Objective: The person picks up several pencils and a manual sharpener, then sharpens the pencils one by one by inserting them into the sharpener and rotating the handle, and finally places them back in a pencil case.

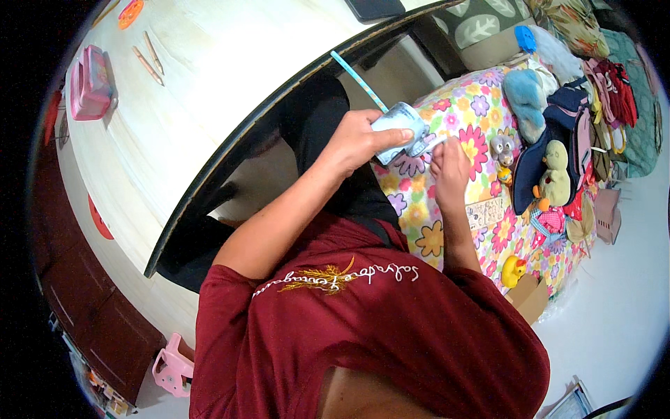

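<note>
In my left hand (357, 144) is a light-blue pencil sharpener (396, 143), gripped with the thumb across its side. A slim blue patterned pencil (357, 80) sticks out of it toward the table edge. My right hand (452, 166) is closed at the opposite side, fingers pinched on a pale piece that looks like the sharpener's crank handle (434, 142); the fingers partly hide it. Both hands are above my lap and the flowered cloth (427, 209), to the right of the table edge.
The pale table (209, 98) curves along the left, bearing a pink case (92, 84), two pencils (148, 65) and a dark tablet-like thing (375, 8). Soft toys (556, 173), a rubber duck (514, 270) and folded clothes (607, 91) lie at right. A pink stool (173, 366) stands lower left.
</note>
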Available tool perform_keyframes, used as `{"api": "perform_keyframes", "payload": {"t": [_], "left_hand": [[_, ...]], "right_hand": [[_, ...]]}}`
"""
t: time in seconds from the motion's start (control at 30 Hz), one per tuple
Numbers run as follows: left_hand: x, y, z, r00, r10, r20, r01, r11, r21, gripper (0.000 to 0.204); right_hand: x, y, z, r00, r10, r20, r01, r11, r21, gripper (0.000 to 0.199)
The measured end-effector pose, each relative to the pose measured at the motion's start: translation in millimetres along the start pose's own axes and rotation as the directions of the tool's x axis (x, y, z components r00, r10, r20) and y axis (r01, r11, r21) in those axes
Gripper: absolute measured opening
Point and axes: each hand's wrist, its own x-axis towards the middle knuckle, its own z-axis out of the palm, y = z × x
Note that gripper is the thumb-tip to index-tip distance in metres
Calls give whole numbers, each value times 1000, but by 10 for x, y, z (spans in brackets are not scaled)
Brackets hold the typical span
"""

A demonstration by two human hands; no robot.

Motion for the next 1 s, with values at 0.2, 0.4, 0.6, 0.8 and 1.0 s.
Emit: {"api": "perform_keyframes", "payload": {"t": [0.2, 0.4, 0.6, 0.8, 1.0], "left_hand": [[-50, -36, -124, 996, -85, 37, 83, 995, 54, 43], [-51, -12, -66, 997, -52, 60, 55, 998, -42, 42], [-4, -20, -40, 998, -44, 33, 44, 999, 23, 42], [-13, -46, -69, 1000, -26, -10, 27, 998, 55, 40], [-38, -6, -108, 994, -62, 87, 62, 998, 0, 45]], "right_hand": [[-212, 521, 232, 956, 255, 143, -253, 967, -34, 31], [-536, -141, 267, 968, 39, 249, -32, 999, -30, 36], [-44, -50, 71, 1000, 18, -23, -15, 988, 156, 38], [9, 1060, 111, 998, 27, 48, -10, 945, -326, 26], [-563, 112, 356, 908, 287, 306, -321, 945, 65, 39]]}}
